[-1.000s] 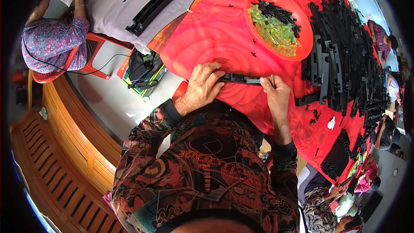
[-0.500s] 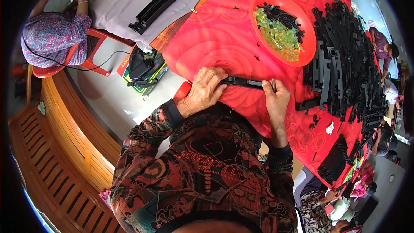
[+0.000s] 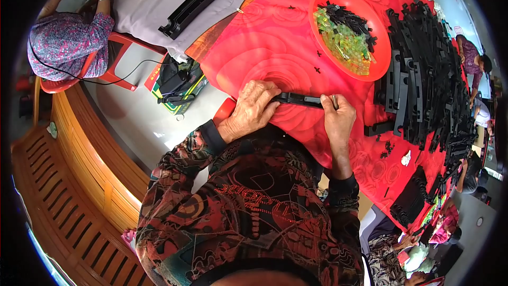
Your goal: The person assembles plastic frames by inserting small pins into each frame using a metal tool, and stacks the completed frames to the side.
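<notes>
A long, narrow black plastic strip (image 3: 300,99) lies level between my hands at the near edge of the red tablecloth (image 3: 254,47). Its left end is gripped by my left hand (image 3: 251,107), whose curled fingers cover that end. My right hand (image 3: 339,117) is closed at the strip's right end, thumb pressing on top. A short, slim metallic rod (image 3: 335,101) sticks up between my right thumb and forefinger; its lower part is hidden, so its kind cannot be told.
A red bowl (image 3: 382,66) of yellow-green and black small parts stands beyond my right hand. A large heap of black strips (image 3: 423,79) covers the table's right side. Tiny black pieces (image 3: 387,149) are scattered nearby. A person (image 3: 69,47) sits at the far left, beside a wooden bench (image 3: 63,190).
Both hands keep their hold on the black strip, almost unmoved. The whole view has shifted slightly. The far-left person's hand has changed position a little.
</notes>
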Tool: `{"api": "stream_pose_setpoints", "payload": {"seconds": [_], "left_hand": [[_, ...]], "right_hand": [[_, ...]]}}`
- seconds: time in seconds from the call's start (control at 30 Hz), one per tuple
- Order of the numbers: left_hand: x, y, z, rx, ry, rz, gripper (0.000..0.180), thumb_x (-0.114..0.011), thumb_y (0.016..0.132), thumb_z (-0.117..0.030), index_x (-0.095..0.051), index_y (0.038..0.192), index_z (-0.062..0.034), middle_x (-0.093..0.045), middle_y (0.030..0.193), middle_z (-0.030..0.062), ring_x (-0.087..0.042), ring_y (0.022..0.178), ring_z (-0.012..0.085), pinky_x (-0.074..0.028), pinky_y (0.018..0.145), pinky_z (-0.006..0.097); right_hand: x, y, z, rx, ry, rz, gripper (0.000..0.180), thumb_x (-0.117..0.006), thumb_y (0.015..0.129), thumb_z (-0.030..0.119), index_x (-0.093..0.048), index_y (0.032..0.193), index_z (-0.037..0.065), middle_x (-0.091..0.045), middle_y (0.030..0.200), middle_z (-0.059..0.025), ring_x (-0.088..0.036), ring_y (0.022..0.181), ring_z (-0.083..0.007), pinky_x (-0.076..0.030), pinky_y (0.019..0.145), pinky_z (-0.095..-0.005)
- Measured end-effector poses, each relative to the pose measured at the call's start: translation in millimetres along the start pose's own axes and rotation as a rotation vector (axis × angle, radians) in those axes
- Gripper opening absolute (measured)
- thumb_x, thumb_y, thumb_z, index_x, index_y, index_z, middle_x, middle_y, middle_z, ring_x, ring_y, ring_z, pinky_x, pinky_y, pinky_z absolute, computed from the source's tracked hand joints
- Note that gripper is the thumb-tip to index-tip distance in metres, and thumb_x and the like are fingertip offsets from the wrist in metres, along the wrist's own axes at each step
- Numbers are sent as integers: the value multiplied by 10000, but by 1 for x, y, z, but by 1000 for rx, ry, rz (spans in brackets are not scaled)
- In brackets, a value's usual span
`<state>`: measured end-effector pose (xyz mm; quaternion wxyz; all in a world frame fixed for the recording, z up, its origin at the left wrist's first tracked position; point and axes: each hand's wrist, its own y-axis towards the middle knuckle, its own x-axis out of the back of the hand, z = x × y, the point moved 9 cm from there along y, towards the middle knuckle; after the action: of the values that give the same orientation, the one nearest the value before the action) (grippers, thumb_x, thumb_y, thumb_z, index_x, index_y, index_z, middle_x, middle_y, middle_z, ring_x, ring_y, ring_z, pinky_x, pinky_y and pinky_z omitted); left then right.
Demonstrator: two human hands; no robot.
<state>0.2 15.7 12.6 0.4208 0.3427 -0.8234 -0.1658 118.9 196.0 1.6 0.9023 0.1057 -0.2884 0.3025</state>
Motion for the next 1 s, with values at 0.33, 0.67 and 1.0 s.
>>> {"api": "stream_pose_setpoints", "payload": {"seconds": [0.33,0.67,1.0], "left_hand": [[-2,17,-21,-144,75,93,356,-707,710,-100,-614,1048,-40,-532,1082,117,-527,952,288,-435,783,387],[-53,26,-21,-378,202,440,340,-683,752,-273,-655,1061,-135,-505,1055,83,-476,968,248,-393,839,397],[-61,31,-10,-454,154,554,383,-629,804,-298,-612,1171,-191,-505,1054,63,-469,942,232,-389,842,379]], "right_hand": [[-3,-5,6,30,-304,-44,236,-637,822,227,-557,723,27,-599,640,-142,-594,592,-342,-442,553,-433],[-1,-6,8,43,-319,-81,234,-638,821,225,-553,722,31,-604,660,-142,-604,616,-347,-445,550,-442],[0,-3,4,29,-270,-49,210,-647,809,204,-554,736,30,-612,682,-149,-612,639,-341,-456,562,-428]]}}
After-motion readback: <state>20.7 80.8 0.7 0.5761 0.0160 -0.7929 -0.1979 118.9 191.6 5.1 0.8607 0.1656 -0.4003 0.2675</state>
